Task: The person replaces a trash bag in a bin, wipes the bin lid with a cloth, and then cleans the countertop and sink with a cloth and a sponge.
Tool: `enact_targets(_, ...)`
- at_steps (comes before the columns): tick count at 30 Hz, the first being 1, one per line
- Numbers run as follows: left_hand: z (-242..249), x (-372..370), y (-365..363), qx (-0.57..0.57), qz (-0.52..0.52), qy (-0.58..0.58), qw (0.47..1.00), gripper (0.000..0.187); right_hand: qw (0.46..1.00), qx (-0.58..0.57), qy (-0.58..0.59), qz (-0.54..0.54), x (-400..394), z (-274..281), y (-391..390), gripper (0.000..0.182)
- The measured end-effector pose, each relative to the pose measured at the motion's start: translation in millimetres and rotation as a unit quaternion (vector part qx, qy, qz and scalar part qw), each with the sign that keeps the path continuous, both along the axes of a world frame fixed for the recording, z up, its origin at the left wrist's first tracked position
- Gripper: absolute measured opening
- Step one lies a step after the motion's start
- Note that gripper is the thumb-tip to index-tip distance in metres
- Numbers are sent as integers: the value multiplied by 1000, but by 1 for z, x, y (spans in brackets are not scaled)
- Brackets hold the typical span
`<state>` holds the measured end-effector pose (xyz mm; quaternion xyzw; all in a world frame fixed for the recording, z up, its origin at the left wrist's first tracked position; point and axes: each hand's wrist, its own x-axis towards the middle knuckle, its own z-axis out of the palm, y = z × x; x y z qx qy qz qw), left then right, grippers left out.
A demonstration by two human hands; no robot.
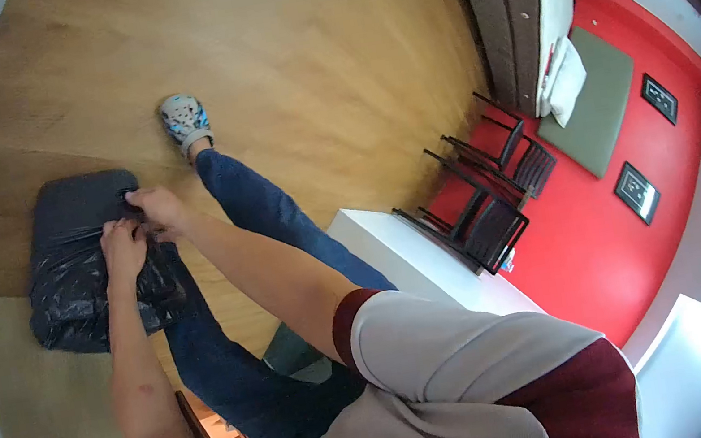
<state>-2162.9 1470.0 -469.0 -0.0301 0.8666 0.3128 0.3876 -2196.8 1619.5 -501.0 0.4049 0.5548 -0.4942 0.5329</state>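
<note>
A dark grey block-like object (82, 200) lies at the left, with a crinkled black plastic bag (71, 292) around its lower part. My left hand (124, 246) is on the bag's edge, its fingers curled into the plastic. Close beside it, my right hand (159, 213) holds the plastic near the object's right side, its thumb on the dark surface. The fingertips of my right hand are partly hidden. The two hands almost touch.
My leg in jeans and a patterned clog (186, 118) stand on the wood floor (300, 63). Black chairs (491, 221), a white block (405, 251) and a brown sofa-like piece (510, 14) are at the right, by a red wall (599, 272) with frames.
</note>
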Motion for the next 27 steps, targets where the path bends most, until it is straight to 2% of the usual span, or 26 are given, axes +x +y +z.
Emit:
enact_targets(2,-6,3,-2,30,26,-13,999,18,987,-34,22,153,3,-5,-1,35)
enact_targets(3,-6,1,-4,30,17,-13,999,17,965,-61,25,255,-8,16,8,35)
enact_targets(5,-3,-5,-8,28,4,-13,1000,17,955,-83,9,286,-9,32,18,39)
enact_targets(7,-9,4,-8,26,-12,9,1000,17,987,-74,-30,143,-2,31,19,49)
enact_targets(9,-13,5,-6,14,-36,5,999,18,998,-60,13,3,-16,50,16,53)
enact_targets(11,-18,5,-6,36,-57,-22,997,19,997,-48,50,-27,-19,40,7,54)
enact_targets(12,-19,2,-7,46,-65,-37,996,20,997,-44,67,15,-9,10,12,53)
enact_targets(14,-16,-7,-8,54,-26,-67,996,21,982,-30,54,178,-11,-5,6,49)
enact_targets(16,-13,-8,-9,48,-13,-71,996,23,914,-9,-5,405,-30,18,13,42)
enact_targets(19,-13,-8,-5,29,-14,-54,998,25,931,-152,-5,333,-12,15,31,44)
enact_targets(21,-15,-12,-6,37,-18,-70,997,24,972,-142,-4,188,-11,11,26,45)
enact_targets(23,-27,-5,-8,30,-7,-48,998,22,991,-130,-7,36,-10,10,21,46)
enact_targets(25,-18,-17,-1,27,24,-40,999,24,975,-78,49,202,-41,14,19,41)
enact_targets(27,-1,-31,0,2,-16,-30,999,28,981,-57,-16,183,-54,-9,16,39)
